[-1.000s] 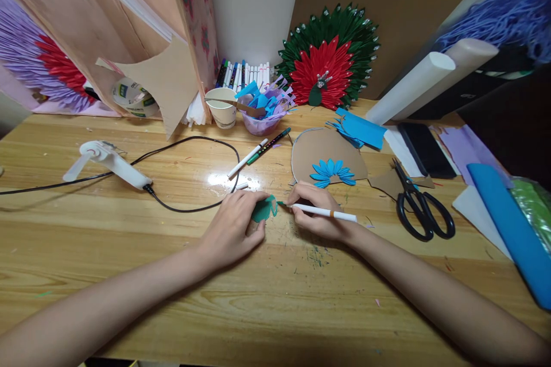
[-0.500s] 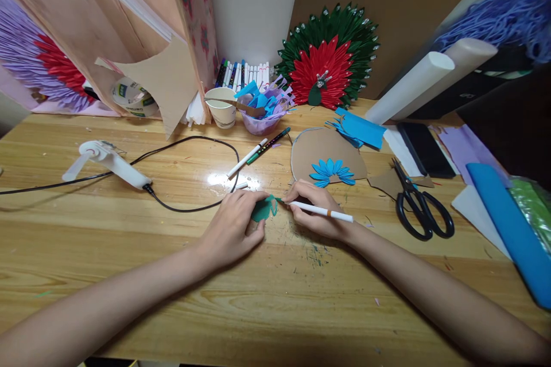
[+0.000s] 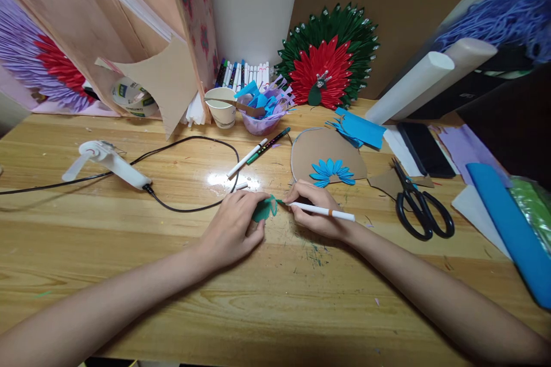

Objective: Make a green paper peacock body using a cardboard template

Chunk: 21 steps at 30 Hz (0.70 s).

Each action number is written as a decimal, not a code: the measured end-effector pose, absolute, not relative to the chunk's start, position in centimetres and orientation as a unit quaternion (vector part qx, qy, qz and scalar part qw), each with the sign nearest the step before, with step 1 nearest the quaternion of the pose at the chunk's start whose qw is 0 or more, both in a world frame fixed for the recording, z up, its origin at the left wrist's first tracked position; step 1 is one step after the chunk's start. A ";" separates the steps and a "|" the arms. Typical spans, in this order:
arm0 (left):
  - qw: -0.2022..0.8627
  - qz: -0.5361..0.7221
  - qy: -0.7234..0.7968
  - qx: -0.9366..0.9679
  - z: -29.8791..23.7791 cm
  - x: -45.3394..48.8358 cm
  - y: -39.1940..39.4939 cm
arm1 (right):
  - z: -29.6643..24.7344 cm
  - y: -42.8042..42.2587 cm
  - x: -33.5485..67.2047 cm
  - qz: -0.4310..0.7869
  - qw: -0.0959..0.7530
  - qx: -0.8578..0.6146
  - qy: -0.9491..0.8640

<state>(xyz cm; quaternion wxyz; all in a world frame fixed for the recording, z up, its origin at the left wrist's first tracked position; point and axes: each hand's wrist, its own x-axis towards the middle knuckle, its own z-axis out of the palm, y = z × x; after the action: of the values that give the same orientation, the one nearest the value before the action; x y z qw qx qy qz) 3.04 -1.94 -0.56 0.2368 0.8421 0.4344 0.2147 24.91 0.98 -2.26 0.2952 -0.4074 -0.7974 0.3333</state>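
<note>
Two bare hands are at work at the middle of a wooden table (image 3: pixel 129 252).

Far left: a white glue gun (image 3: pixel 109 161) lies on its side. Its black cable (image 3: pixel 194 205) loops across the table towards the hands. Behind it, a roll of tape (image 3: pixel 133 97) sits under a leaning cardboard offcut (image 3: pixel 167 86).

Centre left: a paper cup (image 3: pixel 220 108) stands just beside a clear bowl (image 3: pixel 259 124) filled with blue and lilac paper scraps. A row of markers (image 3: pixel 243 73) stands against the wall behind them.

Centre: the left hand (image 3: pixel 232 229) rests palm-down with its fingers curled together, and their tips pin a small green cutout (image 3: pixel 263 209) flat to the table. The cutout lies between the two hands and is partly covered by the left fingers.

The right hand (image 3: pixel 316 209) has its thumb and fingers clamped around a white marker (image 3: pixel 322 211), held low and nearly level. The marker's green tip meets the cutout's right edge.

Just beyond the right hand, a cardboard disc (image 3: pixel 318 149) lies flat with blue paper petals (image 3: pixel 331 172) on its near edge. A red and green fan ornament (image 3: pixel 329 63) stands against the back wall.

Right: black scissors (image 3: pixel 419 203) lie shut, well apart from the right hand. A black phone (image 3: pixel 424 149) lies behind them. A blue roll (image 3: pixel 508 223) lies at the far right edge.
</note>
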 end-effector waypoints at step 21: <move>0.236 0.217 0.434 0.842 -0.6 3.0 -1.9 | -2.0 0.9 25.0 0.330 0.304 -0.420 -0.789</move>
<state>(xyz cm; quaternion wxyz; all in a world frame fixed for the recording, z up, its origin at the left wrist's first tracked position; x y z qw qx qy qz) 2.98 -1.92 -0.56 0.2361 0.8420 0.4336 0.2173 24.96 0.94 -2.03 0.3044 -0.4201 -0.7886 0.3301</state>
